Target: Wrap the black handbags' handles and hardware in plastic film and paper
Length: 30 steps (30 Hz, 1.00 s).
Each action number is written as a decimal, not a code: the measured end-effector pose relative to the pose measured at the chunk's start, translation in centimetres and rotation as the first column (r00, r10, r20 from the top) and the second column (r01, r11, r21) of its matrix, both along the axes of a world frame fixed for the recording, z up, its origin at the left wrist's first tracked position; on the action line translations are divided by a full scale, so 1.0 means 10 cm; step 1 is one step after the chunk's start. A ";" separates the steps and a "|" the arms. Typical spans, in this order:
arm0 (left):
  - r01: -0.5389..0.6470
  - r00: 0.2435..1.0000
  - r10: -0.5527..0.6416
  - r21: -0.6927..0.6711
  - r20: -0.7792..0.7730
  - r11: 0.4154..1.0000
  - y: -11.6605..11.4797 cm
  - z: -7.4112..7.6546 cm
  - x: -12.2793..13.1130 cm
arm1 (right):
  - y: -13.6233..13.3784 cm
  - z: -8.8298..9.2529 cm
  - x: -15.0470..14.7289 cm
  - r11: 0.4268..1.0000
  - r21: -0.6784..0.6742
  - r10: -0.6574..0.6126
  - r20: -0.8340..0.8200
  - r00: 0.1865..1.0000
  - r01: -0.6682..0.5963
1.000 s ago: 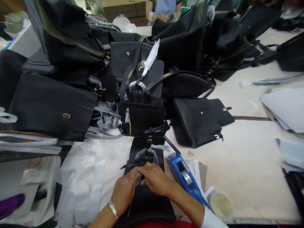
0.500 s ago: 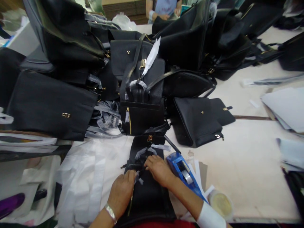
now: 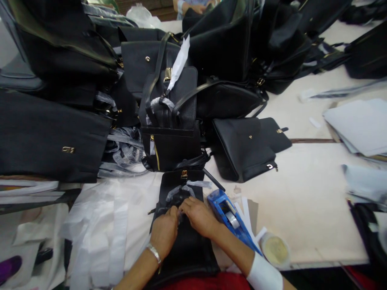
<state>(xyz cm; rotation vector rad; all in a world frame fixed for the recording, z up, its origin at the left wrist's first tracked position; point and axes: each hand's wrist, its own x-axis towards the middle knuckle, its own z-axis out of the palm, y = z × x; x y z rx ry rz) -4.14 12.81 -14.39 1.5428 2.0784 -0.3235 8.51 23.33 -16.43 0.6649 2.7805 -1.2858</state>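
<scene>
A black leather backpack (image 3: 190, 249) lies on the table in front of me, its gold buckle (image 3: 184, 174) at the far end. Clear plastic film (image 3: 178, 192) wraps the handle and strap parts near its middle. My left hand (image 3: 165, 230), with a silver bracelet, is closed in a pinch on a bit of this film. Close beside it, my right hand (image 3: 198, 215) has its fingers bent together over the same spot; what they pinch is hidden. Touching distance from the right forearm is a blue tape dispenser (image 3: 232, 219) holding a roll of clear tape.
Several black bags (image 3: 172, 100) crowd the far side and left. Another black bag (image 3: 244, 147) lies flat at right. White plastic sheets (image 3: 102, 237) lie left of my backpack, a round tape roll (image 3: 275, 249) at right. A stack of papers (image 3: 359, 125) sits far right. Across the table shows another person's hand (image 3: 196, 7).
My left hand has moved up and right, closer to my right hand, which has shifted little. The whole view has swung slightly, so everything sits further left.
</scene>
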 end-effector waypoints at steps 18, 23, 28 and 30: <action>-0.160 0.894 0.152 -0.016 0.422 0.987 -0.25 0.35 -0.01 | -0.85 -0.17 -0.05 -0.484 -0.797 -0.581 0.602 0.548 0.362; -0.110 0.968 0.129 -0.096 0.217 0.989 -0.36 0.28 0.05 | -0.78 0.04 -0.01 -0.462 -0.857 -0.593 0.489 0.640 0.228; -0.071 0.980 0.057 0.067 0.192 0.995 -0.59 0.15 0.30 | -0.79 0.00 -0.05 -0.423 -0.836 -0.564 0.545 0.620 0.350; -0.125 0.960 0.088 0.123 0.266 0.985 -0.70 0.14 0.33 | -0.82 -0.07 -0.10 -0.405 -0.796 -0.551 0.605 0.574 0.450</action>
